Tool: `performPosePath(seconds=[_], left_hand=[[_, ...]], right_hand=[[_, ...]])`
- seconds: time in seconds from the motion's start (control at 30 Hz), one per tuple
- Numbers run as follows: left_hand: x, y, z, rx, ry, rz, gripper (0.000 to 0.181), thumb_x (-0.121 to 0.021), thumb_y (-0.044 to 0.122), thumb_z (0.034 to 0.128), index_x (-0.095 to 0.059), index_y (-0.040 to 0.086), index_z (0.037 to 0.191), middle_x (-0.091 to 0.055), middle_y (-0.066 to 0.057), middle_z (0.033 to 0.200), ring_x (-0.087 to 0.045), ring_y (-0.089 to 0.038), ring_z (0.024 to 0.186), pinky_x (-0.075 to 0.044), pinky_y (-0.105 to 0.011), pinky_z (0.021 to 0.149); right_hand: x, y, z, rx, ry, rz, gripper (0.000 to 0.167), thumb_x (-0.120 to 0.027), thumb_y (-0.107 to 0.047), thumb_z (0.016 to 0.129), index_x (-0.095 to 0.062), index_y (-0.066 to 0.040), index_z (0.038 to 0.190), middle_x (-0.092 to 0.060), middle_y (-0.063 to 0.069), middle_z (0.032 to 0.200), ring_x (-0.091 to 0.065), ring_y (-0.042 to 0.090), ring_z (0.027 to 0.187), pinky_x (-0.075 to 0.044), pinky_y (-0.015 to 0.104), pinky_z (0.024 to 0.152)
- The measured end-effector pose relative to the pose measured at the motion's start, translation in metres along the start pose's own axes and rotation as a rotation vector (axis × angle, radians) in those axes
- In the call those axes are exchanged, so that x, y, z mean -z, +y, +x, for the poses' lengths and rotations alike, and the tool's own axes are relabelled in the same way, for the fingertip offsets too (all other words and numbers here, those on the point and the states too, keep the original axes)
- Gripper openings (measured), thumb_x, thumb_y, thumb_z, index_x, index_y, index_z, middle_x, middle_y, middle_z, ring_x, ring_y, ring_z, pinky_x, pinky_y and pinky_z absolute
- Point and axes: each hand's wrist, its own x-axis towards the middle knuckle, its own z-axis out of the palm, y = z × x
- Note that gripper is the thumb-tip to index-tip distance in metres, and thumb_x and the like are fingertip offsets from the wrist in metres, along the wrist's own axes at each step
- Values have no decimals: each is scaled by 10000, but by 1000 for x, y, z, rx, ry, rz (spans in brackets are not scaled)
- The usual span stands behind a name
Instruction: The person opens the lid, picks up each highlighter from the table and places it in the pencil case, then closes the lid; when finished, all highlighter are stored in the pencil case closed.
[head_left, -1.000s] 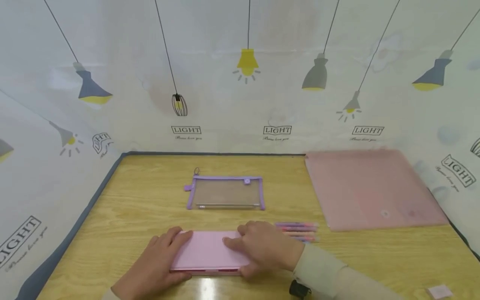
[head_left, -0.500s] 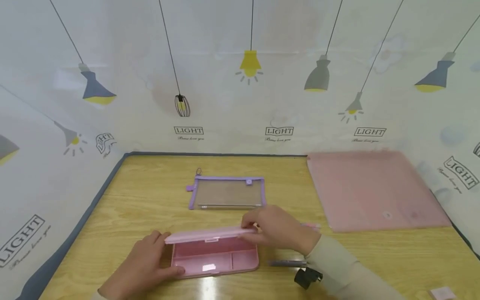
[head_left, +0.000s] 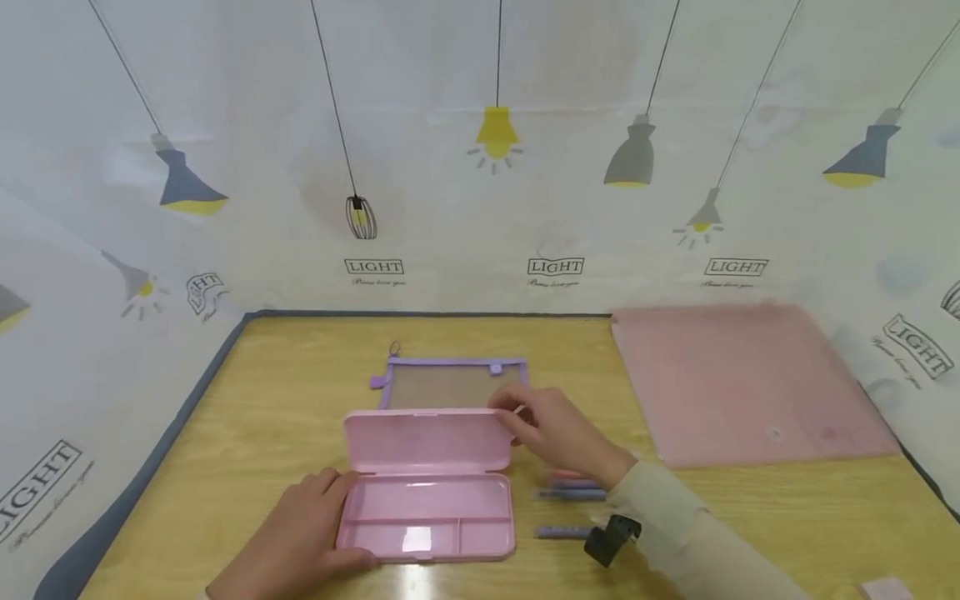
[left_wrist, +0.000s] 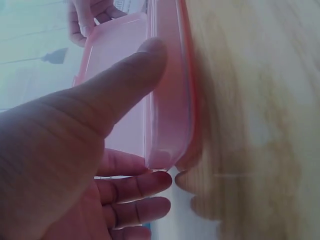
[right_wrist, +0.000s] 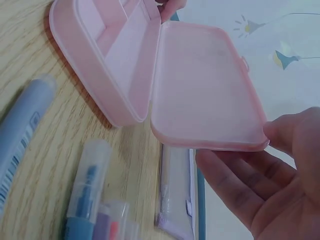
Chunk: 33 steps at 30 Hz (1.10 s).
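Note:
A pink plastic pencil case (head_left: pixel 427 533) lies on the wooden table with its lid (head_left: pixel 427 442) raised. Its tray has several compartments with nothing in them. My left hand (head_left: pixel 300 525) grips the case's left end, thumb at the front and fingers at the back; the left wrist view shows the thumb (left_wrist: pixel 125 75) lying on the case's edge. At the lid's upper right corner, my right hand (head_left: pixel 562 433) pinches the rim between thumb and fingers, clearer in the right wrist view, where the lid (right_wrist: pixel 205 85) stands up from the hinge.
Behind the lid lies a mesh pouch with purple trim (head_left: pixel 457 362), partly hidden. Highlighters (head_left: pixel 573 494) and a lone grey-purple marker (head_left: pixel 562 532) lie right of the case. A pink sheet (head_left: pixel 750 383) covers the back right, and a small pale block (head_left: pixel 885 589) sits front right.
The pencil case was closed between both hands; my right hand has lifted its lid up and back, showing the compartments. My left hand has stayed at the left end.

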Motion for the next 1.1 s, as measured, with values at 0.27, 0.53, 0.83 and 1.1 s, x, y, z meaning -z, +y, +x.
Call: performPosePath(seconds=[0.27,0.53,0.83,1.1], left_hand=[[0,-2,1,-18,-19,-10,905,-720,756,631,-583,109,1249,-581,28,1029,-533,-125,907,-479,-432,835],[-1,1,1,-47,5,6,897,-698,760,652,-585,102,1251,-565,45,1005,-513,-102,885,-481,-414,815],[-1,1,-1,-82,38,-13,879,-714,725,672,-587,84,1260,-573,38,1028,-514,-96,886,-477,-400,799],[-1,1,-2,-89,52,-4,884,-718,716,672,-581,79,1268,-578,26,1046,-524,-103,896,-481,-403,801]], right_hand=[[8,3,-6,-6,14,-58,191,-612,-187,969,-669,-119,1137,-711,-11,1017,-660,99,911,-544,239,775],[50,29,-40,-69,-46,-351,121,-664,-191,933,-688,-132,1036,-674,-70,957,-599,56,852,-523,289,754],[70,62,-73,-112,-126,-477,49,-679,-161,906,-713,-129,921,-625,-84,865,-587,81,813,-513,298,735],[68,71,-77,-97,-122,-485,55,-673,-168,912,-716,-138,893,-594,-103,843,-577,55,798,-515,290,748]])
